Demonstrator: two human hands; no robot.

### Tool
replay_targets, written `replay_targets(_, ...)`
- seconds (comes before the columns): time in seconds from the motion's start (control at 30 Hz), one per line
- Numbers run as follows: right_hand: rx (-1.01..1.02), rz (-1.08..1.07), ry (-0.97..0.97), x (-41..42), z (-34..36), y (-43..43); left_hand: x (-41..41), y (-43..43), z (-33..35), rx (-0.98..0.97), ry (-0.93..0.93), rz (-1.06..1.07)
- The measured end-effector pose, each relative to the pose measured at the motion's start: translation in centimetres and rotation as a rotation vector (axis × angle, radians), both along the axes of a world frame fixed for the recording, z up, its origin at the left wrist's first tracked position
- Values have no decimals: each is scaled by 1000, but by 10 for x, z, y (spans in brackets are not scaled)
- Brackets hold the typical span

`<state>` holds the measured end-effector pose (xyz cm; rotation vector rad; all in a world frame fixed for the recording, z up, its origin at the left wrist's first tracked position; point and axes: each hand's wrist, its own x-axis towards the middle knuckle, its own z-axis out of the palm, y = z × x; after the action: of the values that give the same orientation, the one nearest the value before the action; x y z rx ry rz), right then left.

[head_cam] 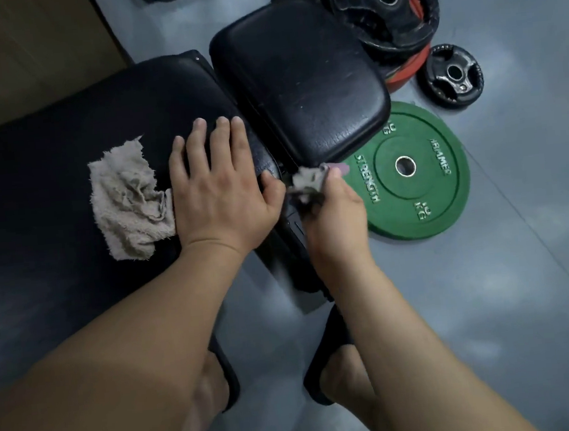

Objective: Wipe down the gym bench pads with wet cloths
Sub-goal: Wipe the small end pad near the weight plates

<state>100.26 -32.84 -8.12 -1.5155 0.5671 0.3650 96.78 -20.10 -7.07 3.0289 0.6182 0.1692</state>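
Observation:
The long black back pad (68,199) of the gym bench fills the left. The smaller black seat pad (302,86) lies beyond it at the upper middle. My left hand (218,186) rests flat, fingers apart, on the back pad near its end. A crumpled beige cloth (127,201) lies on the pad, touching the left side of that hand. My right hand (330,208) is closed around a small bunched grey cloth (307,180), pressed into the gap between the two pads at the bench's near side.
A green weight plate (413,173) lies flat on the grey floor right of the seat pad. Black plates (385,7) and a small one (449,75) sit behind it. My feet in black slippers (324,366) stand below the bench. A brown panel (21,49) is at top left.

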Motion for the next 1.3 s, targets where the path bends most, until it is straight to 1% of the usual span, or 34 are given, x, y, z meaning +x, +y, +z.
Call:
replay_targets(0.07,133,-147,81,2,-2,21,1,0,-1,8,-8,4)
replay_targets(0.13,246,-152,103,3,6,34,0,-1,-1,13,-9,8)
replay_targets(0.23,556,-341,233,13,4,28,0,-2,-1,23,-9,4)
replay_targets(0.27,626,-389,256,17,7,24,0,-2,0,24,-10,2)
replay_targets(0.4,717,-417,330,28,25,10,0,-3,1,29,-13,8)
replay_targets(0.47,703,-372,325,25,31,3,0,-3,2,23,-17,5)
replay_targets(0.5,647,-314,280,20,35,0,0,-4,2,20,-20,5)
replay_targets(0.53,547,-240,236,15,41,-4,0,-4,3,18,-18,7)
replay_targets(0.57,351,-150,161,13,40,-9,0,-4,3,15,-15,10)
replay_targets(0.6,100,-51,15,11,40,-14,-1,-4,4,12,-12,13)
replay_targets(0.63,-100,22,-153,12,38,-20,0,-4,4,12,-10,13)
replay_targets(0.7,-363,167,-452,22,33,-27,0,-3,5,12,-8,9)
replay_targets(0.73,-516,304,-570,28,30,-26,0,-3,5,12,-12,8)
replay_targets(0.8,-862,705,-737,38,14,-25,0,-2,5,11,-18,6)
replay_targets(0.83,-1000,841,-786,44,10,-22,0,-2,4,10,-13,4)
replay_targets(0.87,-1093,920,-785,53,12,-19,0,-2,3,11,-8,4)
replay_targets(0.93,-1191,975,-748,79,17,-10,1,-1,2,14,-9,8)
replay_targets(1.07,-1200,1034,-614,133,29,26,1,0,2,9,0,7)
replay_targets(1.3,-1157,1140,-694,169,33,107,1,1,1,6,-8,10)
